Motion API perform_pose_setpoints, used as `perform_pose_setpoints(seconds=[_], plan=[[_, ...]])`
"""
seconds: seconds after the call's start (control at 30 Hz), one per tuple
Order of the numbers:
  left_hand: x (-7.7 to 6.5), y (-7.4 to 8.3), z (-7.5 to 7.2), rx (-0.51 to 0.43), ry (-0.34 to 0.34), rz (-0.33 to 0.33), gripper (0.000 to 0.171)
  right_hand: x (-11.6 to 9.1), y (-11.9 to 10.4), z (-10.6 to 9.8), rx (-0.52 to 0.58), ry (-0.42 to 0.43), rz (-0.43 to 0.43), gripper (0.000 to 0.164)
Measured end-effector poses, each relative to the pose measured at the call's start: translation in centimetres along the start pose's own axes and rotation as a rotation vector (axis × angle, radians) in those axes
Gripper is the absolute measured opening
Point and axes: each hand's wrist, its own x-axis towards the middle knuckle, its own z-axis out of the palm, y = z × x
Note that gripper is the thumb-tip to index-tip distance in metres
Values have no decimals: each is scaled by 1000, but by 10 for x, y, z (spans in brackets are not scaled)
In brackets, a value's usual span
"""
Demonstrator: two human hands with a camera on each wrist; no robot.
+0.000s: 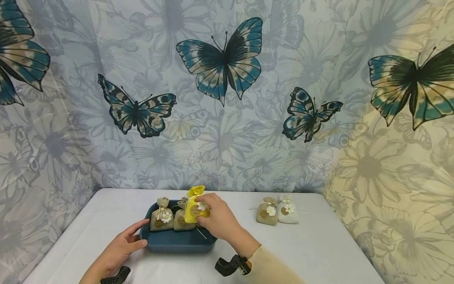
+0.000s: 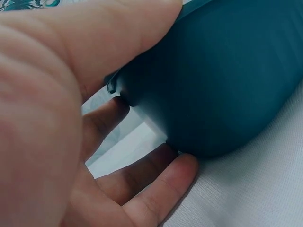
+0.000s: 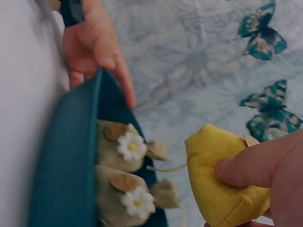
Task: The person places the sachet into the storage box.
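Observation:
My right hand (image 1: 217, 216) pinches a yellow drawstring sachet (image 1: 191, 211) with a white flower, raised above the dark teal tray (image 1: 177, 248). In the right wrist view, the thumb presses into the yellow cloth. Two beige sachets (image 1: 162, 219) with white flowers and round brown labels sit side by side in the tray's back left part. Whatever lies behind the yellow sachet is partly hidden. My left hand (image 1: 122, 246) touches the tray's left end, its fingers fairly straight. Up close in the left wrist view, the thumb lies by the rim and the fingertips meet the tray's outer wall.
Farther right on the white-covered table (image 1: 301, 252) stand a beige sachet (image 1: 267, 213) and a white sachet (image 1: 288, 212), side by side. A butterfly-patterned cloth (image 1: 227, 150) hangs behind the table. Black straps with small devices are on both wrists.

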Motion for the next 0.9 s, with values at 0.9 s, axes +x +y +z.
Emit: perform_pose_setpoints(seconds=[0.9], plan=[[1, 1, 0, 0, 24, -7, 73, 30, -25, 101, -53, -180, 33, 44]])
